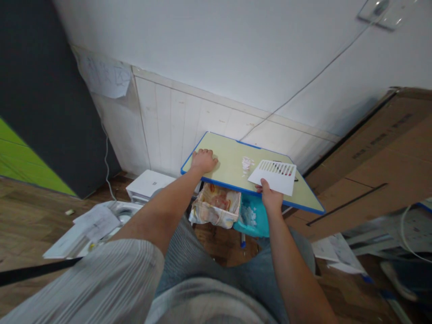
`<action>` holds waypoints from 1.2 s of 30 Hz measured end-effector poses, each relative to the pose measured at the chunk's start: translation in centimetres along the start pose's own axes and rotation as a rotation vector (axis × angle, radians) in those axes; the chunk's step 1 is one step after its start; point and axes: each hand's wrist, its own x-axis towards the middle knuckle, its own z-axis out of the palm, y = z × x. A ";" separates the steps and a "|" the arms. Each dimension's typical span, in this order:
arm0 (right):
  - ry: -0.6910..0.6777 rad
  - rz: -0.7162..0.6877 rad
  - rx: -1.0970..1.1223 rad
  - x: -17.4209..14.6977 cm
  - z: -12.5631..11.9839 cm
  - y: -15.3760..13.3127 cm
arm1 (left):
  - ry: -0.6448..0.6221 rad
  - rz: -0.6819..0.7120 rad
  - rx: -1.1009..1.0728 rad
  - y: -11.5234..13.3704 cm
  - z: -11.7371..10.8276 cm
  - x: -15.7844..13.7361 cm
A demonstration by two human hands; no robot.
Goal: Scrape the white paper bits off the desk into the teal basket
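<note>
Grey ribbed fabric sleeve (111, 274) foremost | left hand (204, 161) rests, fingers loose, on blue-edged pale-green tabletop (229, 164) | right hand (272, 198) grasps slotted white flat card (281, 182)

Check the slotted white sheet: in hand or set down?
In hand: the right hand grips the sheet by its near edge, thumb on top. Whether it also touches the tabletop, cannot tell.

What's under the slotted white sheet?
The table and something dark, glimpsed through the slots and past the right edge; the sheet covers the rest, so I can't identify it.
</note>
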 end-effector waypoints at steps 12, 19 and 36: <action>-0.217 0.047 -0.058 -1.7 1.0 -1.6 | 0.022 0.004 -0.019 -0.1 0.3 0.1; -0.223 0.067 0.035 -1.3 1.5 -2.4 | 0.015 -0.006 -0.012 0.1 0.1 -0.2; -0.063 0.089 0.147 2.4 0.8 -3.0 | 0.011 -0.008 -0.026 0.3 -0.1 -0.3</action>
